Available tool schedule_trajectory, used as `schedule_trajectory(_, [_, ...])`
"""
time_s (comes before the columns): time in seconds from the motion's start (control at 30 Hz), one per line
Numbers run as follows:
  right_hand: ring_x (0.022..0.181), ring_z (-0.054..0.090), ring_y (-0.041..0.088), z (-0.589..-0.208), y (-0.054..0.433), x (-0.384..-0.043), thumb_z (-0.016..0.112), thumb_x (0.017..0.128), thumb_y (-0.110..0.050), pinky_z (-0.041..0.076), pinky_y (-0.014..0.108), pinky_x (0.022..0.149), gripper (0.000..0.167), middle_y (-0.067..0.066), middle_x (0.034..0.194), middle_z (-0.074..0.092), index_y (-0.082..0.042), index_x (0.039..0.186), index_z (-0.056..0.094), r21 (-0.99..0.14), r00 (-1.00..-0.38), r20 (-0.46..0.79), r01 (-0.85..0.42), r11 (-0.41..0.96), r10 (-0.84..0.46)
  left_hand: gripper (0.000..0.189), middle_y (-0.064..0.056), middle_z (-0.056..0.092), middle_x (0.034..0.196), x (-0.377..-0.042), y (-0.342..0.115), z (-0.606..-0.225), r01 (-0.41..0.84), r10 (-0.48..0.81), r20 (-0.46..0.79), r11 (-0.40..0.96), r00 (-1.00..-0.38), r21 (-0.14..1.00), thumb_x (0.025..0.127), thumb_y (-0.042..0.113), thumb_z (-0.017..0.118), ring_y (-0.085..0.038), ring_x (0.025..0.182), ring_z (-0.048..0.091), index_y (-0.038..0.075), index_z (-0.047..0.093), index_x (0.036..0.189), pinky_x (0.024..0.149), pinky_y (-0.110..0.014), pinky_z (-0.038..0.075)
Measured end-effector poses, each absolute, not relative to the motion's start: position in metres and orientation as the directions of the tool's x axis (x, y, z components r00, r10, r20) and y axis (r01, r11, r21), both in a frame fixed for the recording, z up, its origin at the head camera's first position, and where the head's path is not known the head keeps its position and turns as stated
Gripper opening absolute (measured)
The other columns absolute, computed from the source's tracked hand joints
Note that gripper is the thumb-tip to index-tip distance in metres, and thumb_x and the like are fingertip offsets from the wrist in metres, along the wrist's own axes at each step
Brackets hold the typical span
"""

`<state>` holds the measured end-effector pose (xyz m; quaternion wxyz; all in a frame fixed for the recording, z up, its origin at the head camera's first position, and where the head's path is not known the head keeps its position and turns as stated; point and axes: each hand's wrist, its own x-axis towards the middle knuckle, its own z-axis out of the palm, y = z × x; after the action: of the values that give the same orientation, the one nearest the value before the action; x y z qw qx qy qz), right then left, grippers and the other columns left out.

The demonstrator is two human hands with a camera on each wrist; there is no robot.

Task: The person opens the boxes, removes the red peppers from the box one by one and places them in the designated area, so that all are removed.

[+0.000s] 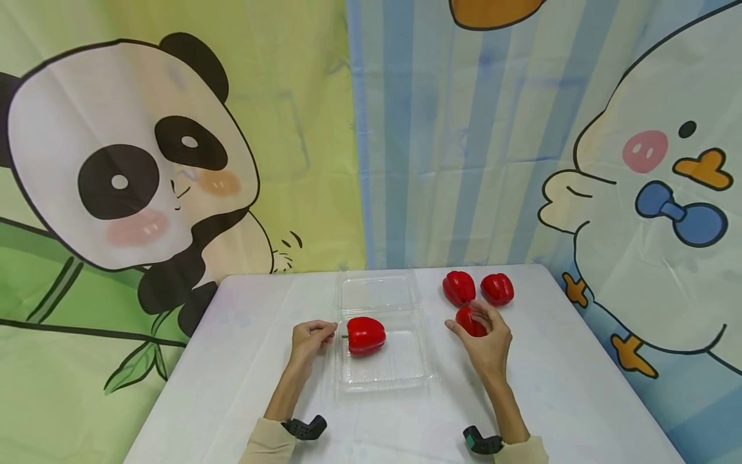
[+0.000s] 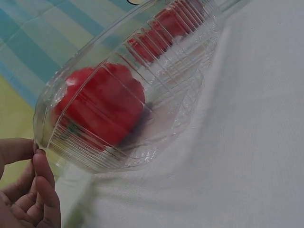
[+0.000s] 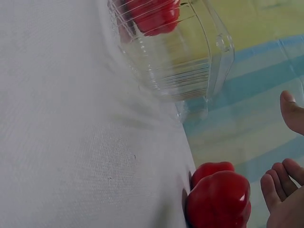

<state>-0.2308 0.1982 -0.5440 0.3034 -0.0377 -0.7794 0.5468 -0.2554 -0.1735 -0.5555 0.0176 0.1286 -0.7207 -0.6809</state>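
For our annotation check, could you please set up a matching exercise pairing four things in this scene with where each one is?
1. left hand
2. right hand
3. pepper with the stem
4. two far peppers

A. inside the clear container
B. side by side near the table's back edge
C. at the container's left rim
D. around a loose pepper

Pairs: 1-C, 2-D, 3-A, 4-B

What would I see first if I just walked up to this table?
The bright red peppers: one pepper lies in the clear plastic box at the table's middle. The right hand curls over another pepper, with two more peppers just behind. The left hand touches the box's left edge.
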Motion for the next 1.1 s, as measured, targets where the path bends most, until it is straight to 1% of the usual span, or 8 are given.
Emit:
schedule_trajectory(0.2, [0.121, 0.073, 0.039, -0.54, 0.193, -0.228, 0.1, 0.078, -0.013, 0.054, 0.021, 0.107, 0.069, 0.014, 0.138, 0.074, -0.007, 0.14, 0.069, -0.869, -0.855, 0.438, -0.325, 0.373, 0.277, 0.019, 0.003, 0.069, 0.07, -0.255, -0.174, -0.557, -0.176, -0.222, -0.161, 0.051, -0.962, 0.983, 0.098, 0.01, 0.08, -0.008, 0.064, 0.06, -0.009, 0.078, 0.098, 0.06, -0.02, 0.05])
schedule_trajectory(0.33, [0.12, 0.074, 0.029, -0.539, 0.187, -0.227, 0.1, 0.078, -0.014, 0.056, 0.019, 0.103, 0.069, 0.012, 0.138, 0.074, -0.008, 0.14, 0.069, -0.868, -0.881, 0.426, -0.336, 0.365, 0.203, 0.02, 0.003, 0.069, 0.07, -0.254, -0.174, -0.558, -0.179, -0.222, -0.163, 0.056, -0.961, 0.982, 0.098, 0.011, 0.08, -0.007, 0.064, 0.06, -0.008, 0.078, 0.098, 0.06, -0.02, 0.05])
schedule_trajectory(0.47, [0.117, 0.073, 0.012, -0.54, 0.181, -0.228, 0.101, 0.077, -0.016, 0.054, 0.013, 0.101, 0.071, 0.008, 0.137, 0.075, -0.013, 0.14, 0.07, -0.865, -0.892, 0.426, -0.354, 0.356, 0.149, 0.021, 0.002, 0.07, 0.07, -0.255, -0.174, -0.557, -0.175, -0.216, -0.161, 0.048, -0.963, 0.983, 0.098, 0.011, 0.081, -0.007, 0.064, 0.06, -0.01, 0.078, 0.099, 0.06, -0.02, 0.051])
schedule_trajectory(0.57, [0.116, 0.072, 0.008, -0.54, 0.176, -0.23, 0.102, 0.076, -0.016, 0.052, 0.013, 0.105, 0.072, 0.005, 0.137, 0.075, -0.015, 0.14, 0.07, -0.857, -0.894, 0.434, -0.373, 0.355, 0.108, 0.023, 0.002, 0.07, 0.07, -0.256, -0.174, -0.556, -0.169, -0.211, -0.157, 0.043, -0.965, 0.985, 0.098, 0.011, 0.081, -0.007, 0.063, 0.06, -0.011, 0.077, 0.1, 0.06, -0.02, 0.051])
schedule_trajectory(0.67, [0.12, 0.073, 0.02, -0.538, 0.171, -0.232, 0.102, 0.076, -0.017, 0.052, 0.016, 0.108, 0.073, 0.006, 0.138, 0.075, -0.014, 0.142, 0.069, -0.852, -0.9, 0.43, -0.38, 0.36, 0.069, 0.023, 0.002, 0.069, 0.069, -0.257, -0.175, -0.554, -0.167, -0.212, -0.154, 0.044, -0.965, 0.985, 0.098, 0.011, 0.08, -0.007, 0.062, 0.06, -0.011, 0.077, 0.099, 0.06, -0.02, 0.051])
schedule_trajectory(0.83, [0.124, 0.072, 0.04, -0.537, 0.164, -0.234, 0.102, 0.076, -0.02, 0.057, 0.044, 0.113, 0.071, 0.008, 0.138, 0.075, -0.012, 0.14, 0.07, -0.858, -0.909, 0.415, -0.386, 0.34, 0.016, 0.021, 0.003, 0.069, 0.07, -0.257, -0.174, -0.553, -0.17, -0.214, -0.158, 0.041, -0.964, 0.985, 0.098, 0.011, 0.08, -0.007, 0.063, 0.061, -0.01, 0.077, 0.099, 0.061, -0.02, 0.052])
schedule_trajectory(0.9, [0.124, 0.073, 0.041, -0.537, 0.162, -0.235, 0.102, 0.076, -0.019, 0.055, 0.054, 0.113, 0.07, 0.009, 0.139, 0.075, -0.011, 0.138, 0.071, -0.863, -0.913, 0.408, -0.386, 0.326, -0.003, 0.022, 0.002, 0.07, 0.07, -0.256, -0.174, -0.552, -0.169, -0.21, -0.158, 0.036, -0.965, 0.985, 0.098, 0.011, 0.08, -0.007, 0.063, 0.061, -0.011, 0.077, 0.099, 0.061, -0.02, 0.051])
schedule_trajectory(1.1, [0.124, 0.073, 0.042, -0.54, 0.155, -0.237, 0.102, 0.075, -0.016, 0.054, 0.058, 0.112, 0.072, 0.012, 0.141, 0.074, -0.014, 0.14, 0.071, -0.861, -0.912, 0.406, -0.404, 0.309, -0.061, 0.023, 0.002, 0.07, 0.071, -0.255, -0.175, -0.553, -0.163, -0.202, -0.154, 0.029, -0.967, 0.986, 0.098, 0.011, 0.081, -0.007, 0.063, 0.061, -0.012, 0.077, 0.099, 0.06, -0.02, 0.051])
